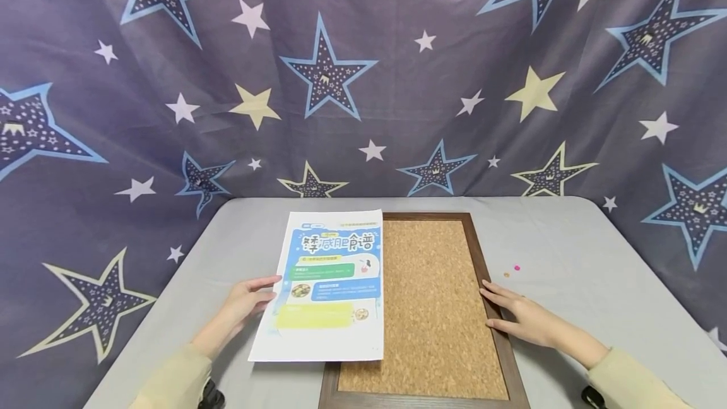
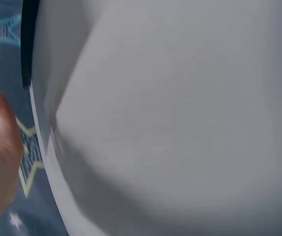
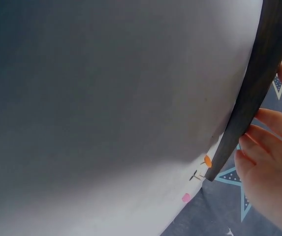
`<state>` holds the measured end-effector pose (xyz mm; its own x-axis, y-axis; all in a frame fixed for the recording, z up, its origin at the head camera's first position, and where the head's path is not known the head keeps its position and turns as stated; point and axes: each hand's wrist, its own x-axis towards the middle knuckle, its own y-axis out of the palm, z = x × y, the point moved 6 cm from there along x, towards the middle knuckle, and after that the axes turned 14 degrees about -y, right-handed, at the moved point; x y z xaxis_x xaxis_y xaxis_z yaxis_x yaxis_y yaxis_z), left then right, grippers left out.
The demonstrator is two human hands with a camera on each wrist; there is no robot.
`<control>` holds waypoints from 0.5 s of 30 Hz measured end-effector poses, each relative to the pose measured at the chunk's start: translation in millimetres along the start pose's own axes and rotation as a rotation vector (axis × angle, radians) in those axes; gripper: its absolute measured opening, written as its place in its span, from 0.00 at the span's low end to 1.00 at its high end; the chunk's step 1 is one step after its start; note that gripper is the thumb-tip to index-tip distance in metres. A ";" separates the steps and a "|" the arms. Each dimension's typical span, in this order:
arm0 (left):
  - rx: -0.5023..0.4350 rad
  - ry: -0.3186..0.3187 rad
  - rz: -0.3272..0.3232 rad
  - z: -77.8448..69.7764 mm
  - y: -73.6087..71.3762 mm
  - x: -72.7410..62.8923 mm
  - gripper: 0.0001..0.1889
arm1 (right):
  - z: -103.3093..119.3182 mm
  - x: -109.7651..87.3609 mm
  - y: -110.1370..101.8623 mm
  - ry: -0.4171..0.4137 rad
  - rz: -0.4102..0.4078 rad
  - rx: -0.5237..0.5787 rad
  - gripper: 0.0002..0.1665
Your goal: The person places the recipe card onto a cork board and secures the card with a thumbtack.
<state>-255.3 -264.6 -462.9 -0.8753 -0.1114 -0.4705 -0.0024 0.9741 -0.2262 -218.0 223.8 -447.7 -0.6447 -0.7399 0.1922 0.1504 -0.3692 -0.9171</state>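
A white poster (image 1: 326,346) with blue, green and yellow panels and Chinese lettering overlaps the left part of a wood-framed cork board (image 1: 434,308). My left hand (image 1: 244,305) pinches the poster's left edge, casting a shadow on the cloth. In the left wrist view only part of the left hand (image 2: 3,157) shows, at the left border. My right hand (image 1: 525,319) rests straight fingertips on the board's right frame edge. The right wrist view shows the fingers along the dark frame (image 3: 251,83).
A pink pushpin (image 1: 517,267) and an orange pushpin (image 1: 507,274) lie on the grey tablecloth (image 1: 562,257) right of the board. Behind the table hangs a star-patterned curtain (image 1: 386,131).
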 end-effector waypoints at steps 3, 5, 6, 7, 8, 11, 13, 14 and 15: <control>0.001 -0.001 -0.024 -1.9 15.2 -3.5 0.22 | 0.2 1.0 0.0 0.002 0.003 0.005 0.35; 0.003 -0.003 -0.047 -2.9 24.5 -7.6 0.21 | 0.4 1.5 0.1 -0.002 0.005 0.005 0.35; 0.000 -0.006 -0.060 -3.3 29.1 -9.3 0.21 | 0.4 1.6 0.5 -0.001 0.008 0.004 0.35; -0.003 -0.007 -0.065 -3.8 33.8 -10.7 0.21 | 0.3 1.6 0.5 -0.004 0.008 0.003 0.35; -0.012 -0.004 -0.068 -4.4 38.3 -11.6 0.20 | 0.1 1.5 0.7 -0.004 0.007 0.002 0.35; -0.034 -0.002 -0.078 -5.1 51.7 -12.5 0.20 | -1.0 0.8 1.0 -0.005 0.000 -0.003 0.35; -0.048 -0.002 -0.079 -5.5 60.5 -12.8 0.20 | -1.5 0.3 0.8 -0.010 -0.011 -0.012 0.35; -0.049 -0.001 -0.079 -5.8 64.9 -13.3 0.20 | -1.6 0.1 0.7 -0.012 -0.015 -0.016 0.35; -0.045 -0.002 -0.080 -6.2 69.4 -14.2 0.20 | -1.4 -0.1 0.5 -0.017 -0.019 -0.021 0.34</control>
<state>-246.0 -194.2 -466.6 -0.8703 -0.1897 -0.4546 -0.0941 0.9699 -0.2246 -218.9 224.5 -448.6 -0.6348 -0.7420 0.2155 0.1218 -0.3715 -0.9204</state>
